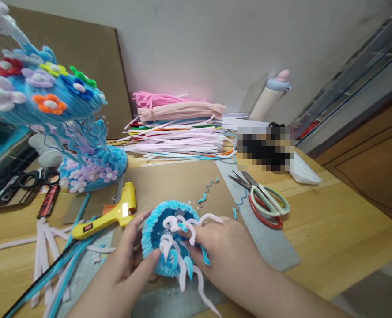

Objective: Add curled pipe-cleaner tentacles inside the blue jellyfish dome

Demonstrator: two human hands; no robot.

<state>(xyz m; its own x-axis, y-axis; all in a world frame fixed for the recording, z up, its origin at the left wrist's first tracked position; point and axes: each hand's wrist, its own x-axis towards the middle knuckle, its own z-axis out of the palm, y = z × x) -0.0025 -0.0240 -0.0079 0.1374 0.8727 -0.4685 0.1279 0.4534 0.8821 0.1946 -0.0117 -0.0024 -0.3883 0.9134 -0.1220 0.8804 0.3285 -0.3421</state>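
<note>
"And here's the left hand (125, 260), grasping the blue fuzzy dome (148, 240), thumb on the near side, fingers wrapped round the outer edge!"

"And the right?"

"The right hand (231, 254) comes in from the other side, fingers in among the pale pink curls (182, 276) and blue curls (189, 267) at the dome's open mouth. Its fingertips are hidden, so there's no telling whether they pinch anything."

"So the dome sits between the two hands, opening up. What's close by?"

"Just beyond the left fingers, the yellow glue gun (123, 207)! Out to their left, loose pipe cleaners (42, 260). Ahead of the right fingers, springy blue wire pieces (201, 198) on the brown board (163, 176), and off to their right, scissors (265, 198) with pale green handles overlap a red-handled pair (275, 224)."

"And deeper?"

"Past both hands, stacked pipe cleaner bundles (179, 141); far beyond the left fingers, a tall blue flower-covered jellyfish-like piece (73, 104); and beyond the right, a cream bottle (267, 101) against the wall (202, 48)!"
</note>
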